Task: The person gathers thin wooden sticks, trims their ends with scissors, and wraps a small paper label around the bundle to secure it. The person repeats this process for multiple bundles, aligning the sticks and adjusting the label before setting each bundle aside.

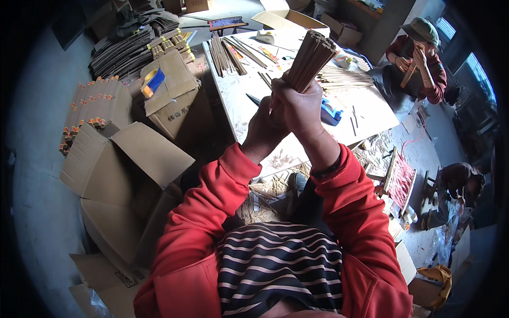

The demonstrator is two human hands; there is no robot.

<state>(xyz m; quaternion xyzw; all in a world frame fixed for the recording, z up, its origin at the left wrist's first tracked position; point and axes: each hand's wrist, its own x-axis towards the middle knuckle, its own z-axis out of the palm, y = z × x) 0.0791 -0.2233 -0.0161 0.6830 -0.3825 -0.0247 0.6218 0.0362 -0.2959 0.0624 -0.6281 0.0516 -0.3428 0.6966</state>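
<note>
Both my hands are raised over the white table (233, 108), closed around a thick bundle of brown sticks (313, 55). The bundle tilts up and to the right, its upper ends fanning out slightly. My right hand (303, 106) wraps it around the middle. Lower and to the left, my left hand (266, 124) is closed at the bundle's bottom end, which the hands mostly hide. Beyond them, loose thin sticks (347, 78) lie in a spread on the table, with more brown sticks (222, 55) at its far left. A blue tape dispenser (332, 114) sits just right of my right wrist.
An open cardboard box (114, 177) stands at my left, near a closed carton (177, 98) bearing a tape dispenser (153, 82). Stick bundles (95, 103) are stacked by the wall. One person (416, 61) sits beyond the table; another (456, 180) bends near a pink-seated stool (401, 180).
</note>
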